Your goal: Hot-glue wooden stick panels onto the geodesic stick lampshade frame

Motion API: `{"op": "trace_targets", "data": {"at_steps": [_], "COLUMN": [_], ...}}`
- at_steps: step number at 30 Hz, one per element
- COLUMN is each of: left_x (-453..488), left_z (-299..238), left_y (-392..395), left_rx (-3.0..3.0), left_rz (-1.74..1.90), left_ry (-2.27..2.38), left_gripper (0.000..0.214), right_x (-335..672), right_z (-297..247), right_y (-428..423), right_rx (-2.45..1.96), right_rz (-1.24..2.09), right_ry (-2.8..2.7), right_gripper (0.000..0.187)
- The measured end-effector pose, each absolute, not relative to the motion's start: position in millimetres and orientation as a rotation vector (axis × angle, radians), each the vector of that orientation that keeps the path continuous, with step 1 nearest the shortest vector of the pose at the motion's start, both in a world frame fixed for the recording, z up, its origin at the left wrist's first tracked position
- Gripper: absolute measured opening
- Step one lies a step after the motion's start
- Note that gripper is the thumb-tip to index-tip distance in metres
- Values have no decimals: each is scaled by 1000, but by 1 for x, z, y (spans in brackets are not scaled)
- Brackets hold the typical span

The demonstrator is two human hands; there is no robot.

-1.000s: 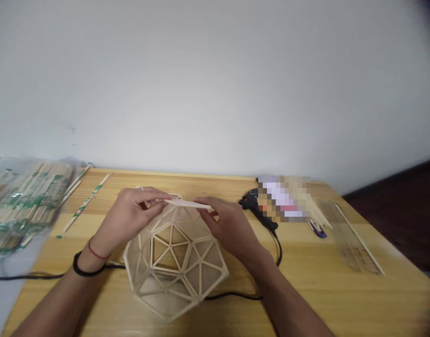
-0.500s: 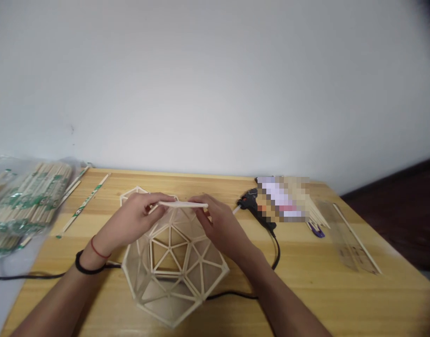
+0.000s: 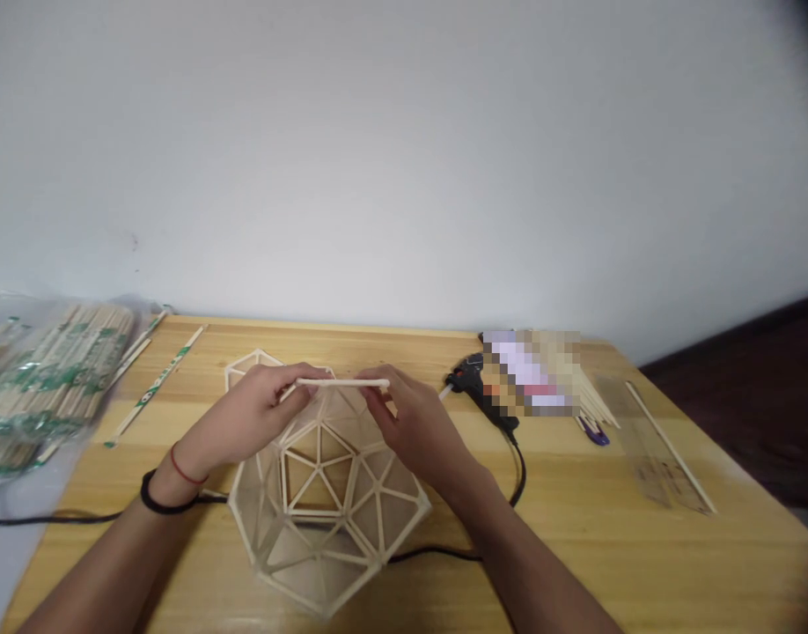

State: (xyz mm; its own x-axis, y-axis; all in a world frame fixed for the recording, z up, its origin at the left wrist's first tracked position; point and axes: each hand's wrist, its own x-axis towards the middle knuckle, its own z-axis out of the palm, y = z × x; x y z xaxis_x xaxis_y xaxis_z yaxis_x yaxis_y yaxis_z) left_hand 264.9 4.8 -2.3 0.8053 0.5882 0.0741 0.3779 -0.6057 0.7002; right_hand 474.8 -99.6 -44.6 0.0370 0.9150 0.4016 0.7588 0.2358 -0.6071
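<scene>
A pale wooden stick [image 3: 343, 383] is pinched at both ends, level, just above the far rim of a bowl-shaped lattice of glued sticks [image 3: 325, 519]. My left hand [image 3: 246, 418] grips its left end with closed fingers. My right hand [image 3: 414, 423] pinches its right end. The lattice rests on the wooden table [image 3: 608, 546] between my forearms. A smaller stick triangle [image 3: 249, 364] lies just behind my left hand.
A black glue gun [image 3: 480, 392] lies right of my right hand, its cable [image 3: 437, 555] running under the lattice. Packs of wrapped chopsticks [image 3: 40, 379] sit at the left edge. Loose sticks, a clear ruler [image 3: 648, 453] and a blurred box [image 3: 532, 374] lie at the right.
Both hands have moved the stick slightly left and levelled it; its right end, which was lower, is now even with the left. The lattice has barely shifted.
</scene>
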Motion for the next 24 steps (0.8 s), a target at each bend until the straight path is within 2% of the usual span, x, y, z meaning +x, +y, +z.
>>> {"op": "trace_targets", "data": {"at_steps": [8, 16, 24], "left_x": [266, 267, 265], "left_z": [-3, -2, -2], "left_y": [4, 2, 4], "left_rx": [2292, 2279, 2287], "left_rz": [447, 564, 463], "left_ry": [768, 787, 690], "left_gripper": [35, 29, 36], "right_x": [474, 474, 474], "right_z": [-47, -45, -43], "right_y": [-100, -99, -100], "right_rx": [-1543, -1568, -1567], "right_rz": [169, 325, 384], "right_ry": [-1759, -1766, -1748], "right_gripper": [17, 22, 22]}}
